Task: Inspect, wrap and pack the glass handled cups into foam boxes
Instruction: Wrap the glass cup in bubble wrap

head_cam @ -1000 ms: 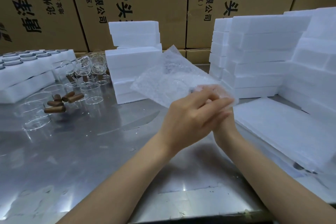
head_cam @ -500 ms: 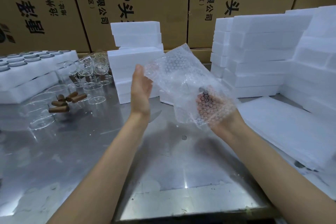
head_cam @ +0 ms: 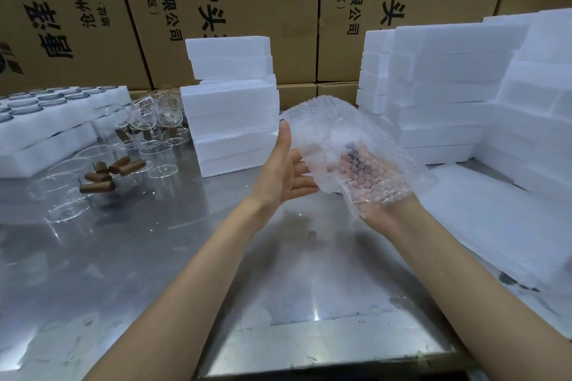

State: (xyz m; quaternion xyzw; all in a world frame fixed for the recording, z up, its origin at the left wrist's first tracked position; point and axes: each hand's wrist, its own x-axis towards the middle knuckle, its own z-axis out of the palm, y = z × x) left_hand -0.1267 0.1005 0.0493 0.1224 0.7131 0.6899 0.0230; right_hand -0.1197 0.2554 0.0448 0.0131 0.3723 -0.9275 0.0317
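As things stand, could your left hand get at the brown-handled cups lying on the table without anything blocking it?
Probably yes: the left hand is open beside the bubble wrap, gripping nothing, and only bare steel table lies between it and the brown-handled cups.

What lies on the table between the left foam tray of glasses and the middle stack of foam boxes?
Clear glass cups with brown handles, some upright and some lying, seen in the head view.

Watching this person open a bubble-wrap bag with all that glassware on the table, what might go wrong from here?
1. The bubble wrap lies over the right hand, while the left hand only touches its edge with straight fingers; it may slip.
2. The glass cups with brown handles crowd the steel table on the person's left; a careless reach might knock some together.
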